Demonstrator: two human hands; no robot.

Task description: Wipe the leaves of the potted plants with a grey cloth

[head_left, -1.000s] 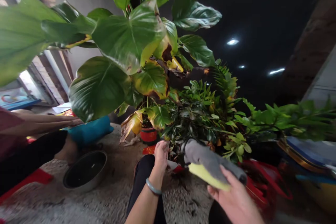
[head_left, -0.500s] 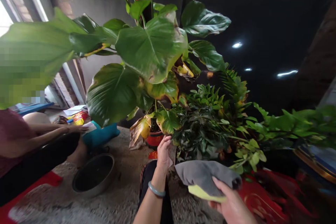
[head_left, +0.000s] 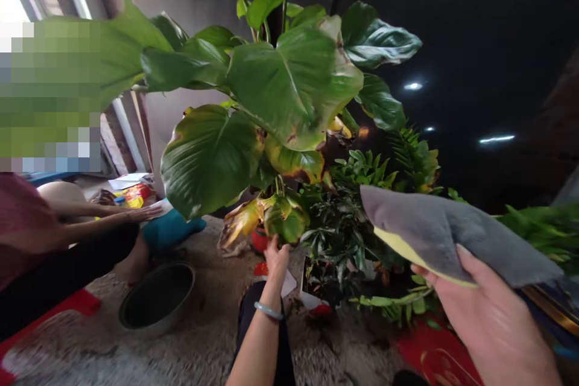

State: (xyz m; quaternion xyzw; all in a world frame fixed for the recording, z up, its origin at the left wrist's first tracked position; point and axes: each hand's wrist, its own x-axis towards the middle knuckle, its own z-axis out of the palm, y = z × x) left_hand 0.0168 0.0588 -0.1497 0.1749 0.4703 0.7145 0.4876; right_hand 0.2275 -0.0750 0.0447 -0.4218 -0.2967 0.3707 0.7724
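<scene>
My right hand (head_left: 479, 301) grips a folded cloth (head_left: 420, 229), grey on the upper side and pale yellow beneath, with the thumb on top. The cloth hangs in front of the small leafy plants. Reaching forward, my left hand (head_left: 277, 260) is at the lower edge of a low green leaf (head_left: 286, 222) with yellowed parts. Its thumb and fingers look apart; whether the fingertips touch the leaf is hard to tell. Beside that leaf droops a withered yellow-brown leaf (head_left: 244, 220). Larger green leaves (head_left: 294, 84) of the same tall plant spread above.
A red pot (head_left: 259, 240) is partly visible under the plant. A white planter (head_left: 312, 300) holds small plants on the right. A dark basin (head_left: 158, 298) stands on the floor at left, near a seated person's arm (head_left: 94, 223). A red object (head_left: 436, 350) lies lower right.
My right hand has lifted the cloth up and to the right, and the cloth is more spread out. My left hand has moved to the low leaf's edge. The view has shifted slightly.
</scene>
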